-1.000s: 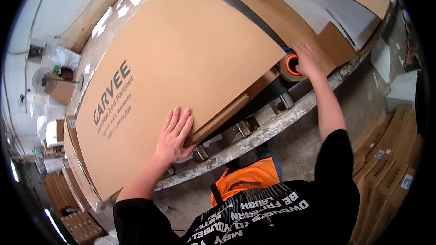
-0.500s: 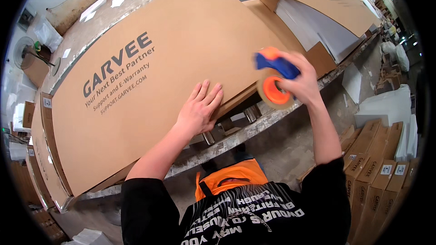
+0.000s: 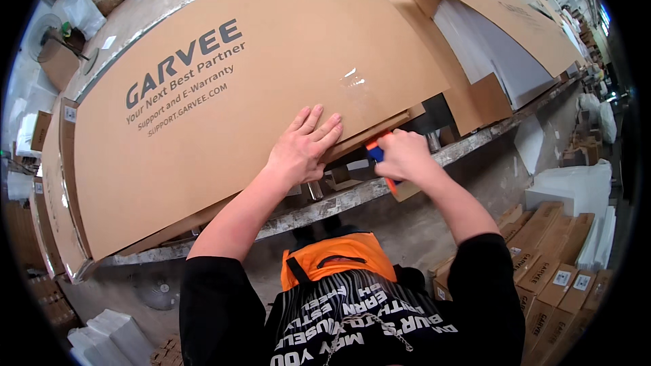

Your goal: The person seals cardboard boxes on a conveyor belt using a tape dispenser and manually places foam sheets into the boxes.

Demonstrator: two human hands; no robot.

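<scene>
A large flat cardboard box (image 3: 271,47) with dark print lies in front of me. My left hand (image 3: 304,146) rests on its top near the front edge, fingers spread flat. At that edge, further right, my right hand (image 3: 405,156) is wrapped round an orange and blue tape dispenser (image 3: 374,150); most of the tool is hidden behind the fingers. A shiny strip of clear tape (image 3: 352,85) sticks to the box top and appears to run toward the front edge above the dispenser.
An open carton (image 3: 495,34) with white foam inside stands at the right on the worn table edge (image 3: 285,220). Flat cartons (image 3: 542,278) are stacked at the lower right beside white foam sheets (image 3: 597,230). Another carton (image 3: 57,190) stands at the left. A fan (image 3: 47,37) is beyond it.
My right hand has brought the tape dispenser down from above the box to its front edge. A strip of clear tape now shows on the top. My left hand stays on the box.
</scene>
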